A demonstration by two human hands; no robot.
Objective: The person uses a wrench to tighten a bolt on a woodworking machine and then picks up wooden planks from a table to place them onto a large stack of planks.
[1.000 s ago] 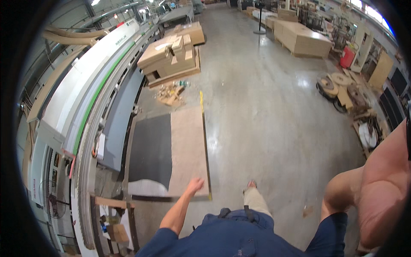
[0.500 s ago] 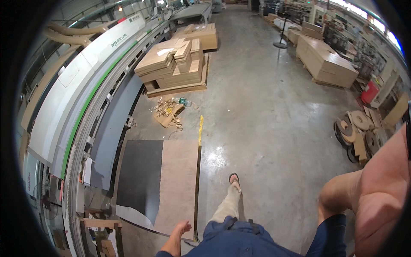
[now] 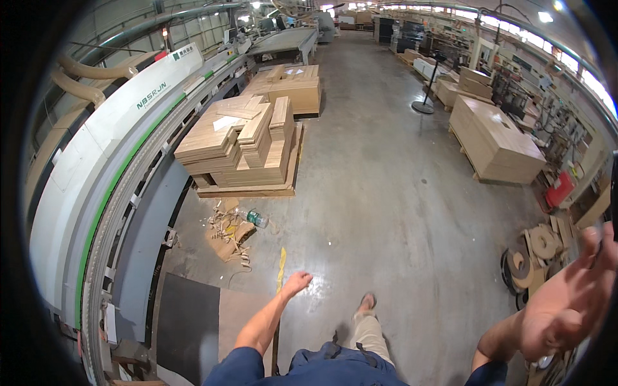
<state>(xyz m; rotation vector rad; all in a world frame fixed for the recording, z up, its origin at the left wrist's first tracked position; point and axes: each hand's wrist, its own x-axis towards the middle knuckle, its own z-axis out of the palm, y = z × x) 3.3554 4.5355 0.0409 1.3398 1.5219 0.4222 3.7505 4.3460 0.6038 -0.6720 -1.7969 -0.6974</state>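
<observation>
My left hand (image 3: 298,283) hangs out ahead of my body over the concrete floor, its fingers loosely curled and no object showing in them. Just beyond it a strip of yellow tape (image 3: 281,269) runs along the floor. Below and left of it lies a flat mat, part black (image 3: 187,325) and part brown (image 3: 248,313). My right hand (image 3: 566,305) is raised close at the right rim, with bent fingers apart and nothing visible in the grasp. Its fingertips come near a dark edge that the rim cuts off.
A long white machine (image 3: 96,154) lines the left side. Stacked wood panels (image 3: 257,145) stand on a pallet ahead, near scraps and a plastic bottle (image 3: 256,217). On the right are another panel stack (image 3: 499,141), a post on a round base (image 3: 423,107), and edging rolls (image 3: 543,242).
I have walked forward and the view has tilted up. My left hand has swung forward past the mat. The right hand has come into view at the right rim, where mostly forearm showed.
</observation>
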